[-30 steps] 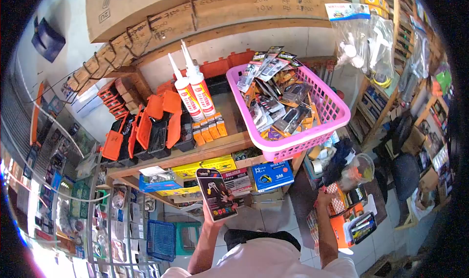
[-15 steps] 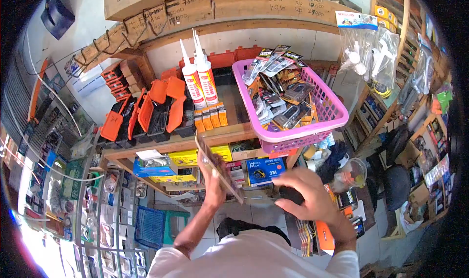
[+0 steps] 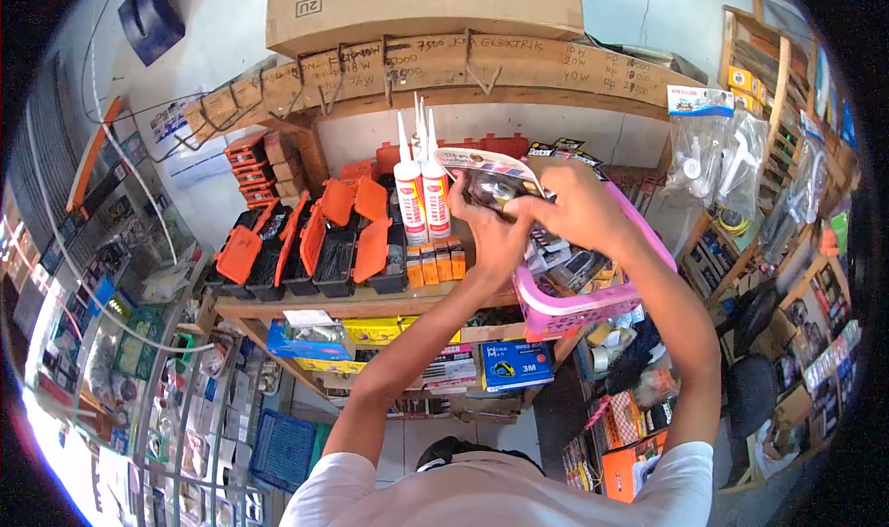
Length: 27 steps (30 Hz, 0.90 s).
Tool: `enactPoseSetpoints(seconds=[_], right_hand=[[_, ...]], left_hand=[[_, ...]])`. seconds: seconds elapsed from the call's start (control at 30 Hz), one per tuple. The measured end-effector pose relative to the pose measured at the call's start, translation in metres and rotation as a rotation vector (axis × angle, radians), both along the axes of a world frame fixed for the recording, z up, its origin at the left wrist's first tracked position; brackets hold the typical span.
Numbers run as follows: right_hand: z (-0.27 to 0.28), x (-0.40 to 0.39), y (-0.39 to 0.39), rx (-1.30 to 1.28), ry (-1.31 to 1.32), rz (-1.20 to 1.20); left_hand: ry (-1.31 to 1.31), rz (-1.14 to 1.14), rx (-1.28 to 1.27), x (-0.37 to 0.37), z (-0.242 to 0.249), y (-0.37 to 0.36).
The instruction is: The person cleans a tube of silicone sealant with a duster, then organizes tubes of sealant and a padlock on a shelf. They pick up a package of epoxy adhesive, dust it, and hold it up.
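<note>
Both hands are raised together in front of the shelf, holding one carded blister package point(image 3: 491, 177) with a clear front and dark contents. My left hand point(image 3: 489, 235) grips its lower left side, and my right hand point(image 3: 579, 207) is closed on its right edge. Just behind and below the right hand is the pink basket point(image 3: 579, 312), filled with carded packages. White sealant tubes point(image 3: 410, 198) with red labels stand upright left of the package. Small orange boxes point(image 3: 428, 266) sit in front of the tubes.
Black bins with orange lids point(image 3: 338, 258) line the shelf at left. A blue 3M box point(image 3: 517, 365) is on the lower shelf. Metal hooks point(image 3: 389, 59) stick out from the wooden beam above. Plastic packages point(image 3: 694, 152) hang at right.
Both hands have risen toward the basket and the tubes with the package. My right hand, open and apart before, now grips the package too. The view has shifted.
</note>
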State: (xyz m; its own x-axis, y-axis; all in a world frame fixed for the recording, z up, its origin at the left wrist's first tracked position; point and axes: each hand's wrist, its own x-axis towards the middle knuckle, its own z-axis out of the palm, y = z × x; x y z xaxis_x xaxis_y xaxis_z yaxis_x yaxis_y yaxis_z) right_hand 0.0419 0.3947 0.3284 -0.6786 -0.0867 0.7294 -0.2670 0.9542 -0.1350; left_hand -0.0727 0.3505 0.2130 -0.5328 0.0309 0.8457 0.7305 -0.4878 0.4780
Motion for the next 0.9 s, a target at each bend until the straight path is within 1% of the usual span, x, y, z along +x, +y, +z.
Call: enactPoseSetpoints(seconds=[0.03, 0.07, 0.1, 0.17, 0.2, 0.23, 0.3, 0.33, 0.37, 0.43, 0.47, 0.5, 0.57, 0.63, 0.7, 0.73, 0.77, 0.83, 0.87, 0.9], right_hand=[[0.003, -0.004, 0.016, 0.013, -0.125, -0.076], [-0.002, -0.018, 0.041, 0.106, -0.092, -0.111], [0.002, -0.023, 0.048, 0.106, -0.080, -0.127], [0.014, -0.032, 0.061, 0.112, -0.192, -0.053], [0.009, -0.045, 0.082, 0.126, -0.261, -0.161], [0.007, -0.056, 0.094, 0.131, -0.248, -0.171], [0.010, -0.072, 0.105, 0.195, -0.078, 0.045], [0.015, -0.074, 0.108, 0.202, -0.144, -0.051], [0.016, -0.079, 0.113, 0.197, -0.132, -0.061], [0.012, -0.098, 0.138, 0.255, -0.151, -0.215], [0.007, -0.111, 0.153, 0.312, -0.046, -0.184], [0.011, -0.113, 0.153, 0.308, -0.044, -0.187], [0.018, -0.119, 0.151, 0.000, -0.261, -0.319], [0.001, -0.150, 0.192, 0.011, -0.274, -0.349], [-0.007, -0.172, 0.212, -0.264, -0.227, -0.335], [0.001, -0.170, 0.206, -0.265, -0.256, -0.268], [-0.003, -0.178, 0.208, -0.265, -0.251, -0.270], [-0.012, -0.196, 0.216, -0.082, 0.247, -0.127], [-0.013, -0.199, 0.218, -0.173, 0.129, -0.175], [-0.013, -0.205, 0.225, -0.173, 0.124, -0.172]], left_hand=[[0.053, 0.161, -0.024, -0.013, -0.005, 0.016], [0.043, 0.159, -0.055, -0.018, -0.005, 0.026], [0.038, 0.158, -0.079, -0.023, -0.001, 0.035], [0.015, 0.090, -0.059, -0.043, -0.005, 0.063], [-0.019, 0.038, -0.045, -0.050, -0.005, 0.075], [-0.006, 0.029, -0.037, -0.055, -0.001, 0.085], [-0.114, -0.023, -0.059, -0.064, 0.007, 0.097], [-0.124, 0.038, -0.047, -0.066, 0.012, 0.104], [-0.110, 0.028, -0.051, -0.070, 0.016, 0.111], [-0.166, 0.087, -0.078, -0.079, 0.024, 0.120], [-0.167, 0.116, -0.086, -0.082, 0.028, 0.121], [-0.164, 0.113, -0.090, -0.089, 0.028, 0.128], [-0.083, 0.376, -0.192, -0.106, 0.030, 0.142], [-0.081, 0.377, -0.144, -0.131, 0.026, 0.163], [0.050, 0.718, -0.287, -0.158, 0.018, 0.184], [0.046, 0.579, -0.195, -0.165, 0.020, 0.184], [0.050, 0.578, -0.192, -0.169, 0.021, 0.186], [0.054, 0.515, -0.164, -0.177, 0.021, 0.193], [0.052, 0.515, -0.161, -0.182, 0.024, 0.197], [-0.005, 0.517, -0.195, -0.187, 0.025, 0.199]])
